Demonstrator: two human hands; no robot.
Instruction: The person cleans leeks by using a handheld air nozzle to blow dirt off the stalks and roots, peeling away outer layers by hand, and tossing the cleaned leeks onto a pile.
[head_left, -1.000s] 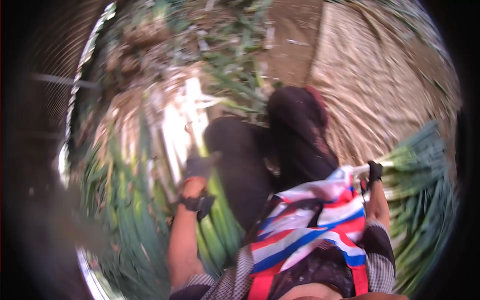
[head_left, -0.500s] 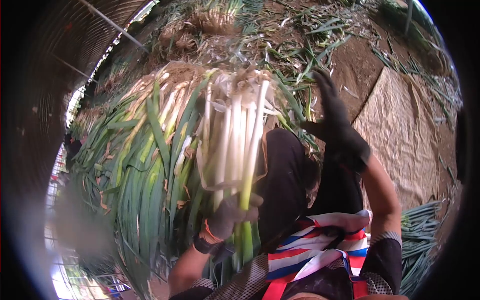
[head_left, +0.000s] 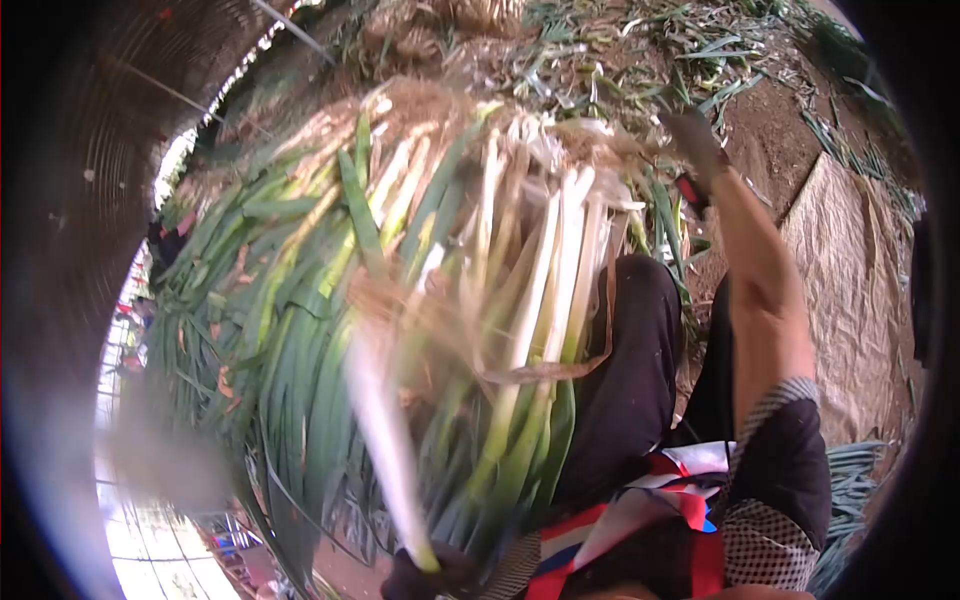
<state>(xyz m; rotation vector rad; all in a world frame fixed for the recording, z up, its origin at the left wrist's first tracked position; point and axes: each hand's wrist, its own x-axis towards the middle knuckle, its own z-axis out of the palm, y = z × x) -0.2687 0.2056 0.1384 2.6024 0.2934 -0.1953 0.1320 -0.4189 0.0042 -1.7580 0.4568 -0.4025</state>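
Note:
My left hand (head_left: 432,573), in a dark glove, is closed at the bottom around the lower part of a long green onion (head_left: 385,440). Its white stem slants up and left, and brown roots blur at the top. At the upper right, my gloved right hand (head_left: 697,145) is stretched out over the loose trimmings, smeared by motion, its fingers not readable. Beside my knee lie several white-stemmed green onions (head_left: 540,290) with roots away from me. A thin brown band (head_left: 545,374) loops across them.
A large heap of green onions (head_left: 290,370) fills the left side. Stripped leaves (head_left: 690,60) litter the soil behind. A tan woven sheet (head_left: 845,300) lies on the right, with more green leaves (head_left: 850,490) below it. My knee (head_left: 645,310) borders the pile.
My left hand has moved down, now with a single green onion tilted left, away from the white-stemmed ones. My right hand has reached farther away and up. The view has shifted slightly.

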